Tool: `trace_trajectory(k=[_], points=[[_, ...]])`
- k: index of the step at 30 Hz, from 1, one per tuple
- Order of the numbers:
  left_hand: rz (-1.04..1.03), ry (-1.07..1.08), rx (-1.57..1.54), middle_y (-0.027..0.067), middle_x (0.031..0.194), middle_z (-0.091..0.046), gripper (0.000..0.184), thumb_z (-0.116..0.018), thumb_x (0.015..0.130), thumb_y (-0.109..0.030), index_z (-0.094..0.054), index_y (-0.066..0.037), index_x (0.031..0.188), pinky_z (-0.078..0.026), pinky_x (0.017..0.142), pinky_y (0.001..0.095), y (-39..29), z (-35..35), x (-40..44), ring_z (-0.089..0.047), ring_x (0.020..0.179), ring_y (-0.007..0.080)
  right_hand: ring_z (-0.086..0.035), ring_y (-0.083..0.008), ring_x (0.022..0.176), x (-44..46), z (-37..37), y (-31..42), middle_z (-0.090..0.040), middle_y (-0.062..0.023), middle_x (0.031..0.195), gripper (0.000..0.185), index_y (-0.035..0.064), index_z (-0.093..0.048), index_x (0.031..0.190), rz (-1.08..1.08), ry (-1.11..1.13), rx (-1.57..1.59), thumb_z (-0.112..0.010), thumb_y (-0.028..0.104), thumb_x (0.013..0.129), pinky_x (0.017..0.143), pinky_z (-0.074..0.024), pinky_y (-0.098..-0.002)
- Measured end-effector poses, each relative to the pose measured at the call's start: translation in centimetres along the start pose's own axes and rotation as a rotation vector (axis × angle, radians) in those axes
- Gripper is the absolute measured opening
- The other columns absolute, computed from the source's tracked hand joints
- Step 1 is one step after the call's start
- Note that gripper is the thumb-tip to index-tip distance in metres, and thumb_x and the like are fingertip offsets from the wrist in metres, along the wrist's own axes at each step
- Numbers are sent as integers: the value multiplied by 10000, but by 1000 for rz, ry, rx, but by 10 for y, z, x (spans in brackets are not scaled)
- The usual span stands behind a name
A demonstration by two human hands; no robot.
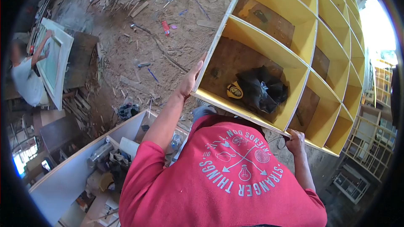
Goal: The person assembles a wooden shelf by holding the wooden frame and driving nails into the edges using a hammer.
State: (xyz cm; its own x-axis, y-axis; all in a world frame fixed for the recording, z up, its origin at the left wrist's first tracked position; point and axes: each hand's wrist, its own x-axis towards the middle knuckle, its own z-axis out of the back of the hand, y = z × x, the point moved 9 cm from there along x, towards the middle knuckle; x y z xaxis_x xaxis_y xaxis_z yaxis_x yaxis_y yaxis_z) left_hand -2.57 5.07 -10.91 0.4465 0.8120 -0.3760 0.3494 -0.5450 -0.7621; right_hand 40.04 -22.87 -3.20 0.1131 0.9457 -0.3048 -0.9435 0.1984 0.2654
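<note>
A large wooden shelf unit [309, 69] with yellow-painted square compartments stands in front of me, reaching to the upper right. My left hand [191, 80] grips its left side near the front corner, the fingers running along the outer face. Curled over the front bottom edge is my right hand [296, 141], its fingers partly hidden. In the nearest compartment lie a crumpled black plastic bag [263, 90] and a yellow and black tape measure [235, 90]. A dark tool [261, 15] rests in the compartment beyond, too small to identify.
Wood scraps and a red can-like object [165, 27] litter the dirt floor. At left, a co-worker [29, 77] handles a white-framed panel [57, 59]. An open box [90, 145] with tools is by my left side. Lattice frames [366, 138] stand at right.
</note>
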Motion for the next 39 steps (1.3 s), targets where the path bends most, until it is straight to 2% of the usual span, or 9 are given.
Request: trace_trajectory(k=[5, 10, 13, 20, 22, 23, 25, 32, 39], points=[[44, -36, -38, -36, 1179, -707, 610, -533, 1097, -562, -624, -94, 1478, -492, 901, 286, 3, 2, 0, -624, 1012, 78, -737, -411, 851, -4, -1, -3, -755, -206, 878, 266, 76, -805, 1034, 7, -27, -46, -853, 247, 836, 784, -567, -503], [41, -22, -45, -35, 1156, -708, 601, -565, 1074, -585, -656, -101, 1420, -506, 868, 282, 13, 12, 3, -631, 985, 81, -739, -406, 848, -5, 4, 5, -748, -213, 866, 247, 89, -808, 1036, 28, -58, -8, -836, 254, 854, 777, -568, -506], [44, -26, -51, -41, 1118, -707, 593, -566, 1073, -582, -663, -101, 1406, -504, 832, 282, 18, 18, 6, -623, 942, 77, -744, -394, 949, -4, 4, 5, -775, -186, 953, 351, 125, -814, 1136, -50, 33, -12, -749, 131, 792, 884, -571, -508], [66, -92, -28, -40, 1029, -709, 558, -560, 1076, -583, -696, -107, 1333, -502, 761, 271, 20, 23, 3, -626, 871, 77, -729, -409, 896, -6, -3, -6, -759, -189, 912, 299, 94, -808, 1064, -22, -6, -27, -753, 141, 774, 825, -553, -523], [85, -65, -14, -10, 1245, -609, 601, -540, 1085, -572, -576, -92, 1445, -422, 922, 293, 23, 26, 4, -544, 1086, 107, -725, -412, 888, -7, -3, -6, -750, -188, 892, 257, 84, -799, 1025, -26, -17, -25, -755, 153, 781, 821, -550, -526], [98, -45, 0, 19, 1473, -509, 682, -522, 1094, -560, -451, -75, 1569, -342, 1097, 318, 27, 30, 5, -462, 1312, 137, -723, -414, 884, -7, -3, -6, -746, -187, 882, 238, 79, -795, 1006, -27, -20, -23, -756, 159, 785, 819, -549, -528], [116, -24, 6, 45, 1701, -409, 786, -503, 1103, -549, -326, -61, 1693, -263, 1272, 343, 27, 27, 5, -381, 1537, 167, -722, -417, 881, -6, -2, -6, -743, -188, 875, 214, 71, -787, 979, -25, -31, -13, -761, 167, 790, 815, -551, -526], [124, -29, -9, 41, 1699, -413, 792, -508, 1098, -557, -327, -67, 1694, -273, 1271, 354, 29, 28, 4, -384, 1535, 171, -726, -416, 885, -2, -2, -3, -749, -187, 887, 190, 74, -785, 945, -29, 19, -29, -776, 187, 792, 816, -563, -514], [118, 5, -38, 54, 1726, -373, 781, -504, 1098, -534, -310, -77, 1701, -254, 1289, 363, 16, 11, -2, -353, 1562, 190, -741, -397, 919, 0, 3, 5, -770, -191, 940, 261, 110, -818, 1048, -58, 30, 18, -775, 152, 794, 833, -574, -498]])
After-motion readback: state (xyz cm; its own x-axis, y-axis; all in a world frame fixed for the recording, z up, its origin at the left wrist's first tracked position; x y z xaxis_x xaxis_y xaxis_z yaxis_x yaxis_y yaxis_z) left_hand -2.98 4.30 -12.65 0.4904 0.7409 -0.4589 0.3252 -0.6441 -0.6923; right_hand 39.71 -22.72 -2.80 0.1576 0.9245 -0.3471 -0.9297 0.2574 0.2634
